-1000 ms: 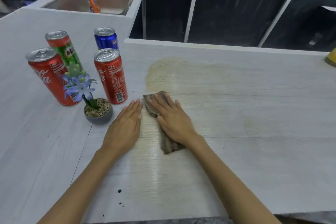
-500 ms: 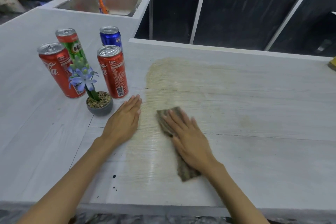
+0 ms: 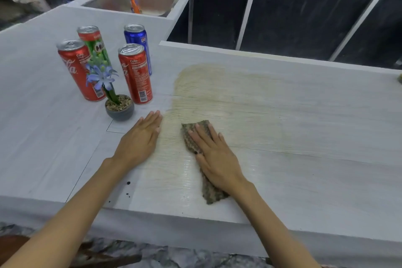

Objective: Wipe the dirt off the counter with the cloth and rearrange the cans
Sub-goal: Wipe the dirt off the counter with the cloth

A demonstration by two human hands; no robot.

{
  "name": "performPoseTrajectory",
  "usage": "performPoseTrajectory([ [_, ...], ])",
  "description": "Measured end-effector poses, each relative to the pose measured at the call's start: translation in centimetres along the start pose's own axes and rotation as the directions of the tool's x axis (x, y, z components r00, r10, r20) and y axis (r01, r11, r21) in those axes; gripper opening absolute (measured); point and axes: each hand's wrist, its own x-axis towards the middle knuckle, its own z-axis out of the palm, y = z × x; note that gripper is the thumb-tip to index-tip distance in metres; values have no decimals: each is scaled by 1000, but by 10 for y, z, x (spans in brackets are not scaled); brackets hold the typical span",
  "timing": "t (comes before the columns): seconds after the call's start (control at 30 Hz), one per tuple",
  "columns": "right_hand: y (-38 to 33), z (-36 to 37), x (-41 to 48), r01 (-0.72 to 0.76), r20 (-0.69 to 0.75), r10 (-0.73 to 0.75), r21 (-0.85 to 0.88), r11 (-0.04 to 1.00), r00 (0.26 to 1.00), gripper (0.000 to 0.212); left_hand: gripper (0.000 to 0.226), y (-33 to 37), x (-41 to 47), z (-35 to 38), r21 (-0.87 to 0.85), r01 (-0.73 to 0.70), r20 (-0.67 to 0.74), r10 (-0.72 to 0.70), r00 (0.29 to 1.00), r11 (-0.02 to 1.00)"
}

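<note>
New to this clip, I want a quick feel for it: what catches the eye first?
A wide yellowish smear runs across the middle of the counter, where the right hand presses a cloth flat on its near part. Four cans stand clustered at the far left behind a potted flower, and the left hand lies flat beside the smear.

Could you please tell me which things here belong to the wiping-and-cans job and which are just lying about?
Job: cloth, right hand pressing it, dirt smear, counter, left red can, right red can, blue can, green can.
Lying about: flower pot, sink.
</note>
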Motion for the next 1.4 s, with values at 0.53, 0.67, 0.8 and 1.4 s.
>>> performPoseTrajectory([
  [0.53, -118, 53, 46, -51, -9, 51, -7, 999, 999, 55, 47, -51, -88, -26, 14, 3, -23, -3, 1000, 1000],
  [0.67, -141, 63, 31, -39, -5, 39, -2, 999, 999, 55, 47, -49, -99, -24, 30, 1, -98, 2, 995, 1000],
  [0.8, -130, 50, 13, 16, 44, -17, 16, 1000, 999, 55, 46, -50, -108, -26, 19, -48, -87, 50, 995, 999],
  [1.4, -137, 40, 45, -309, 78, 299, 229, 923, 951, 64, 46, -47, -118, -36, -55, 3, -8, -3, 1000, 998],
])
